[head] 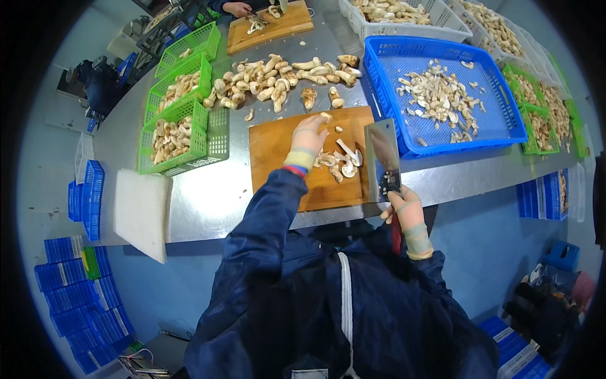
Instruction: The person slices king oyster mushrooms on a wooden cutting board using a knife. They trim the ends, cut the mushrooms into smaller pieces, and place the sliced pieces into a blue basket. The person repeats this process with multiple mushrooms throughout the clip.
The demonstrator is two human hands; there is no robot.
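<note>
My gloved left hand is over the upper middle of a wooden cutting board, its fingertips on a small pale mushroom piece. In my gloved right hand is a cleaver, its broad blade at the board's right edge. Sliced mushrooms lie on the board between my hands, partly behind the left one. Past the board is a pile of whole mushrooms, with two single ones nearer. A blue plastic basket of mushroom slices stands to the right.
Green baskets of mushrooms line the left of the steel table, near a white pad. Across the table, a co-worker's hand works at another wooden board. White crates of mushrooms stand at the back right.
</note>
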